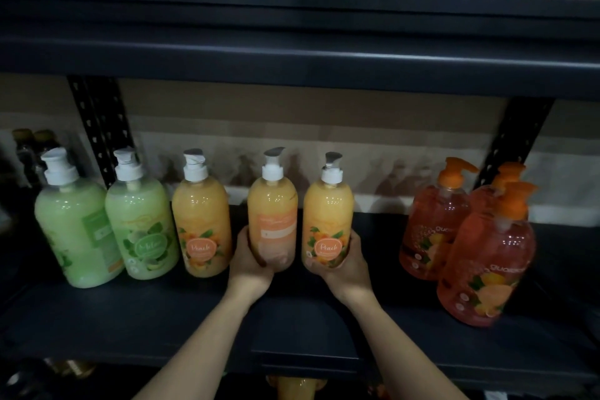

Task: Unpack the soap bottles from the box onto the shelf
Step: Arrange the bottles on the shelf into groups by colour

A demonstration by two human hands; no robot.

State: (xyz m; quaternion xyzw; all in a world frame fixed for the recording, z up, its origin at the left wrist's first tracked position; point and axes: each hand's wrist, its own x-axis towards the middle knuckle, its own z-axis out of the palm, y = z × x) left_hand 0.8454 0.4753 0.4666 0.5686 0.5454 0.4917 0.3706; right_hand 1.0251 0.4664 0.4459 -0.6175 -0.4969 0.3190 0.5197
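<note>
Bare shelf (376, 269) between right-hand peach bottle (328, 204) and orange bottles (435, 221), upper shelf (292, 68) overhead.

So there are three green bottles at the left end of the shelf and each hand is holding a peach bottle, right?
Not three: the head view shows two green bottles at the left end of the shelf. The rest holds: the left hand grips one peach bottle and the right hand grips a second peach bottle.
</note>
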